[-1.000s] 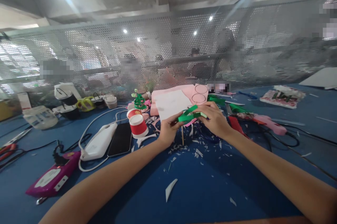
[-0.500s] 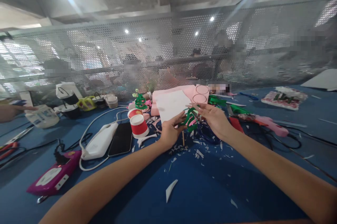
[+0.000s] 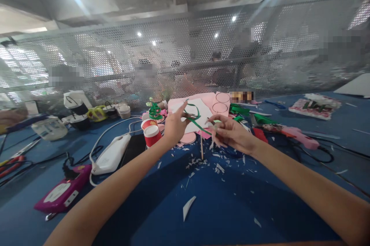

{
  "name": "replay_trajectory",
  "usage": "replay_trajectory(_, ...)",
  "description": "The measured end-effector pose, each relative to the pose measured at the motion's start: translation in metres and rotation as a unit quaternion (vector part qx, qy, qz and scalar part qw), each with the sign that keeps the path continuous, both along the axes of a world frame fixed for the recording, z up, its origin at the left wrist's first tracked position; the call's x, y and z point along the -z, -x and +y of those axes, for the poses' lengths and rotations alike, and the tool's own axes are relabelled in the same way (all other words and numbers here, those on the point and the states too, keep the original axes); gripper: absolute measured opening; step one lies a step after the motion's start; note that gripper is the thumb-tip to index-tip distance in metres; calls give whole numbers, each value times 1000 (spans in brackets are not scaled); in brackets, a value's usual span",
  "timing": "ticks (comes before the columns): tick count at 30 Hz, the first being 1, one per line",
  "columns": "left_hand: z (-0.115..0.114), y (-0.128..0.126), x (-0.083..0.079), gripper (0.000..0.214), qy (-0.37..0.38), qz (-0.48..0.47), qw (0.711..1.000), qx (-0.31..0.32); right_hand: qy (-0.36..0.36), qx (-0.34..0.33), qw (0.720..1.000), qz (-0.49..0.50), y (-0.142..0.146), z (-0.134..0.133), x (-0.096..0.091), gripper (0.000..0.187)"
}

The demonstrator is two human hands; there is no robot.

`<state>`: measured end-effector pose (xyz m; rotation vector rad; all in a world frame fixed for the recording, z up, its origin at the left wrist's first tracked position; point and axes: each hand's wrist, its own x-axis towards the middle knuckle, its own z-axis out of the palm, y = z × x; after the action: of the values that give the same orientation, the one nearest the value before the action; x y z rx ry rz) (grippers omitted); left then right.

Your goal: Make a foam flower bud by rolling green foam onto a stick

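Note:
A narrow green strip (image 3: pixel 201 126), curled into a loop at its far end, stretches between my two hands above the blue table. My left hand (image 3: pixel 175 126) is closed on the looped part, its index finger pointing up. The fingers of my right hand (image 3: pixel 232 133) are pinched at the strip's lower end. Behind the strip lies a white paper sheet (image 3: pixel 206 108) on pink sheets (image 3: pixel 175 103). Below my hands are a thin wooden stick (image 3: pixel 202 146) and small paper scraps (image 3: pixel 219 168).
Red paper cups (image 3: pixel 152 136), a black phone (image 3: pixel 133 149), a white power bank (image 3: pixel 111 155) and a purple power strip (image 3: pixel 63 192) lie left. A pink glue gun (image 3: pixel 300 138) and cables lie right. Another person's hand (image 3: pixel 13 119) is at far left, near a clear jar (image 3: pixel 50 128).
My left hand has moved left and up, away from my right hand, and the green coil is now drawn out into a strip. The other person's hand has shifted at far left.

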<state>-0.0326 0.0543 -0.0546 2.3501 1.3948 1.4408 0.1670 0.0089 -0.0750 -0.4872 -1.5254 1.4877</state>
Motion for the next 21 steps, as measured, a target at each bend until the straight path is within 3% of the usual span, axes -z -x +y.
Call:
replay_trajectory(3, 0, 5, -13, 63, -25, -8, 1000, 6, -48, 33, 990, -132, 7, 0, 8, 39)
replay_trajectory(6, -5, 2, -16, 65, -37, -37, 998, 17, -66, 164, 960, -215, 10, 7, 19, 39)
replay_trajectory(11, -21, -15, -8, 64, -42, -50, 994, 85, -66, 288, 923, -247, 2, 20, 26, 56)
replay_trajectory(14, -32, -20, 0, 66, -102, 7, 983, 155, -121, 324, 902, -260, -3, 19, 21, 46)
replay_trajectory(17, -40, -18, 1, 62, -207, 140, 943, 218, -222, 386, 848, -288, -8, 15, 14, 24)
replay_trajectory(19, -44, -16, -3, 55, -275, 246, 885, 286, -274, 443, 805, -284, -12, 15, 11, 23)
replay_trajectory(21, -46, -14, -10, 52, -247, 332, 855, 314, -302, 499, 765, -272, -19, 19, 12, 24)
